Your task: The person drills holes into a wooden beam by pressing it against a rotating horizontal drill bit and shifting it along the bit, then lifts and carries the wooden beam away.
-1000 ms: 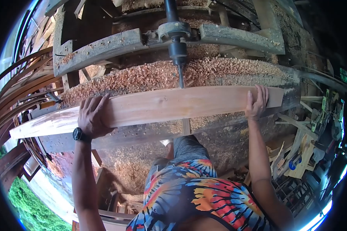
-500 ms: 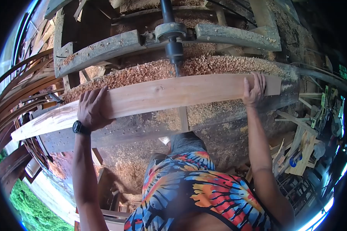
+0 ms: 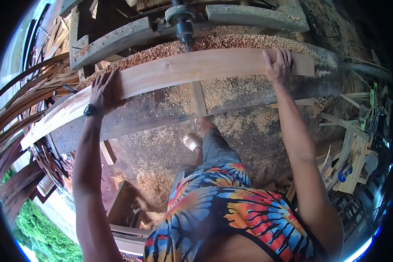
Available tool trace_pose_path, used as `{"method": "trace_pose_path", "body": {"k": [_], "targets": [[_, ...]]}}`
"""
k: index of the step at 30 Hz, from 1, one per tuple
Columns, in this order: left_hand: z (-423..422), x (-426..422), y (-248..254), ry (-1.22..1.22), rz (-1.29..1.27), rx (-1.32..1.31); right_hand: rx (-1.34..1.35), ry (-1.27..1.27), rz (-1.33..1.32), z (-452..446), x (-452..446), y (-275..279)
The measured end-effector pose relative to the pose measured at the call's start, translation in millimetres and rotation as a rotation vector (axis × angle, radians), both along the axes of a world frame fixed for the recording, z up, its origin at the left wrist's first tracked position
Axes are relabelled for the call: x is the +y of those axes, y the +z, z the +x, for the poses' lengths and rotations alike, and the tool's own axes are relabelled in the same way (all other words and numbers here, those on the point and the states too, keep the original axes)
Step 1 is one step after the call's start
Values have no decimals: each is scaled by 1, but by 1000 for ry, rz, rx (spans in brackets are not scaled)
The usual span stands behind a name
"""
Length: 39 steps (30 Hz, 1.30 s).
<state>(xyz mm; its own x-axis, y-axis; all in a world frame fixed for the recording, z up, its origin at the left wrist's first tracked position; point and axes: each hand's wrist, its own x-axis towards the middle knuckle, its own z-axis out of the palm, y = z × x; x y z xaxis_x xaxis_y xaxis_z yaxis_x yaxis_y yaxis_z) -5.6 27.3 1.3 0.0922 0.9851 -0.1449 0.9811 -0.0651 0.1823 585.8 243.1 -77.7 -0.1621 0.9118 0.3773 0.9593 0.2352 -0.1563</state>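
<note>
A long, pale wooden plank (image 3: 174, 67) lies across the dark worktable (image 3: 148, 105), its far edge against or close to the bit of a machine spindle (image 3: 184, 31). My left hand (image 3: 105, 91), with a watch at the wrist, grips the plank left of its middle. Near the right end, my right hand (image 3: 278, 65) holds it with fingers over the far edge and the thumb on the upper face. A narrow wooden strip (image 3: 199, 98) runs from under the plank toward my body. Whether the bit touches the wood I cannot tell.
Wood shavings (image 3: 240, 41) are heaped behind the plank. Beyond them a timber frame (image 3: 113, 42) surrounds the spindle. Curved strips (image 3: 30, 94) are stacked at left, and scrap boards (image 3: 353, 161) lie at right. A block of wood (image 3: 108, 152) is by the table's near side.
The view has tipped downward, so plank, table and spindle sit higher in the picture and my feet show. Both hands keep their hold; the plank has hardly shifted against the spindle.
</note>
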Motion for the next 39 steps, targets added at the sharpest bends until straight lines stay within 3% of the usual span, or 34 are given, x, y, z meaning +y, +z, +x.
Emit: {"method": "trace_pose_path", "body": {"k": [12,21,39], "targets": [[26,-23,-2,29,84,25,46,-18,25,12,-42,-2],[40,-61,4,-4,24,-70,-25,-71,-45,33,-141,22],[34,-37,1,-31,109,-94,56,31,-145,26,-101,33]]}}
